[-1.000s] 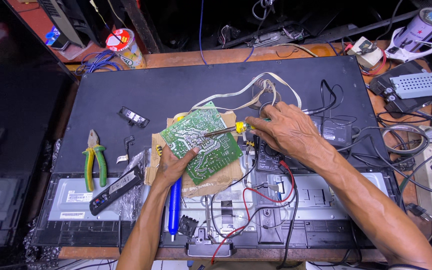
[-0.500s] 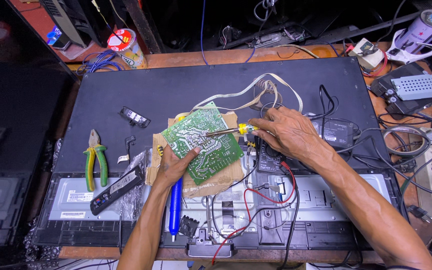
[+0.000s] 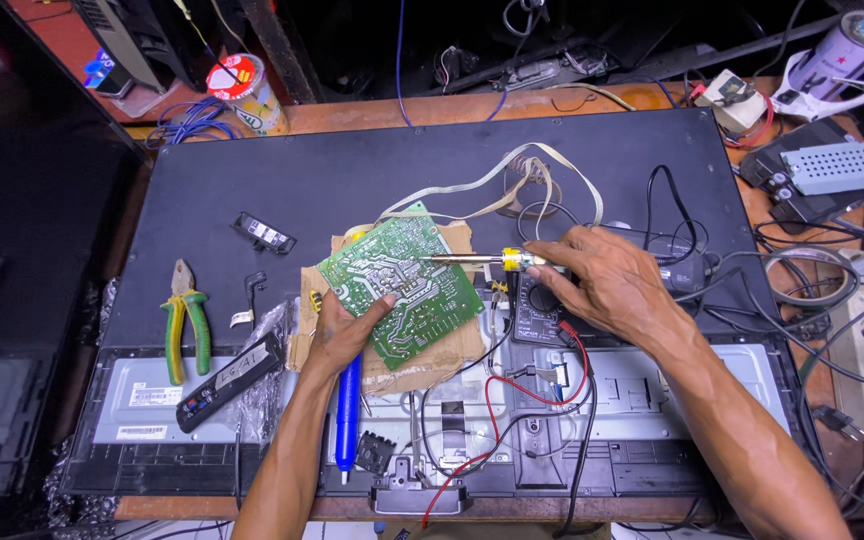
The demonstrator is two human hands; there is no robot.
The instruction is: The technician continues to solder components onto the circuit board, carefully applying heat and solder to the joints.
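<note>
Cluttered bench under you, a black screen back panel (image 3: 372, 170) as the work surface. Your left hand (image 3: 342, 330) pins the green circuit board (image 3: 402, 285) flat on cardboard (image 3: 427, 365) at the panel's middle, fingers curled over its near edge. Your right hand (image 3: 607, 280) grips the soldering iron (image 3: 472, 260), tip resting on the board. Pliers (image 3: 185, 318) lie left of the board.

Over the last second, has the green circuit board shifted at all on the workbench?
No. The green circuit board sits the same way on its cardboard, the same gap from the green-handled pliers; the left hand steadies its edge.
</note>
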